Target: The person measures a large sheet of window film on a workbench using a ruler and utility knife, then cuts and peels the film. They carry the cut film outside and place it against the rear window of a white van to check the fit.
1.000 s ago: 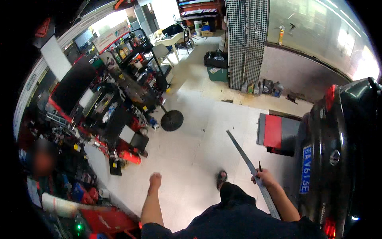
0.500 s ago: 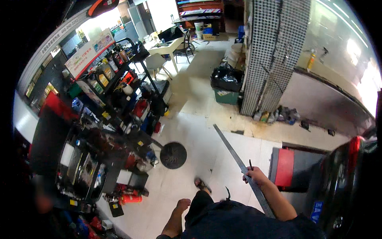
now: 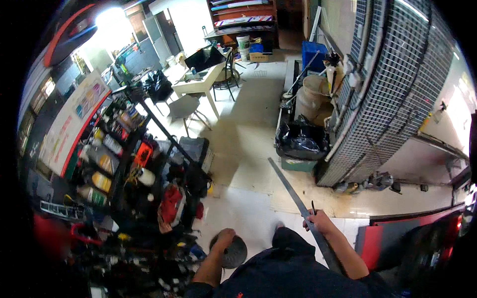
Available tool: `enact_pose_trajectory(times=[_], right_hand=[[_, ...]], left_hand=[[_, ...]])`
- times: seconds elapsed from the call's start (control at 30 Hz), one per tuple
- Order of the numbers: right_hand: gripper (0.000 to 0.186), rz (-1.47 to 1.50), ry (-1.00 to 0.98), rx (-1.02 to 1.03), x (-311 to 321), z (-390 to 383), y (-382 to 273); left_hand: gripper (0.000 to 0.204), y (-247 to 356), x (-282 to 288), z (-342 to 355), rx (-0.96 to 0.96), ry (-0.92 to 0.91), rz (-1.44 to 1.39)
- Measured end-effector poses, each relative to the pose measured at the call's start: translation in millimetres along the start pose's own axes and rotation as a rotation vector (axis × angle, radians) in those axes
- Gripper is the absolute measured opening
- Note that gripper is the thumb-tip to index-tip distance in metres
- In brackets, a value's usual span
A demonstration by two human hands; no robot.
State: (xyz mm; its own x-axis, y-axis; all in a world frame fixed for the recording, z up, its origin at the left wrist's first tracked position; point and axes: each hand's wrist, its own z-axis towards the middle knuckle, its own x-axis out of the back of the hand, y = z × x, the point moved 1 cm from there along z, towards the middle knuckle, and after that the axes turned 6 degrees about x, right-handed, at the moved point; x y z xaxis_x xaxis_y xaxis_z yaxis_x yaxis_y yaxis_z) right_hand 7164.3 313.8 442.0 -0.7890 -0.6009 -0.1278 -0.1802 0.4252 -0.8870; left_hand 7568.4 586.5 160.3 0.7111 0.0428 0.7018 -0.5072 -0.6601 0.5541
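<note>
long metal ruler lower end hidden behind forearm

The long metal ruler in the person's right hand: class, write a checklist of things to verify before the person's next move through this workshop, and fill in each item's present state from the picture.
1. Right hand has a closed grip on the long metal ruler: ok.
2. A thin dark pen-like item is pinched in that same hand: ok; what it is, cannot tell.
3. Ruler tip is apart from the black rubbish bag ahead: ok, though it points that way.
4. Left hand is free of tools: ok, it looks empty, fist loosely closed.
5. Floor at the feet: not ok, a round dark base lies under the left hand.
6. Clearance from the cluttered shelving rack on the left: cannot tell.
</note>
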Motion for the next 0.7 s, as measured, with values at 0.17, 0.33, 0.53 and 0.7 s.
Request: enact_pose_trajectory(times=[0.17,0.33,0.53,0.7], right_hand=[[0.022,-0.017,-0.008,0.102,-7,211,-78],[0.018,0.082,0.027,0.121,-11,424,-189],[0.021,0.079,0.024,0.104,9,624,-310],[0.025,0.049,0.141,0.113,23,796,-382]], left_hand=[[0.032,53,106,181,0.058,0.136,-0.226],[0.019,-6,160,273,0.468,-0.204,-0.104],[0.025,-6,214,358,0.691,-0.459,-0.066],[0.029,3,266,511,0.776,-0.48,-0.038]])
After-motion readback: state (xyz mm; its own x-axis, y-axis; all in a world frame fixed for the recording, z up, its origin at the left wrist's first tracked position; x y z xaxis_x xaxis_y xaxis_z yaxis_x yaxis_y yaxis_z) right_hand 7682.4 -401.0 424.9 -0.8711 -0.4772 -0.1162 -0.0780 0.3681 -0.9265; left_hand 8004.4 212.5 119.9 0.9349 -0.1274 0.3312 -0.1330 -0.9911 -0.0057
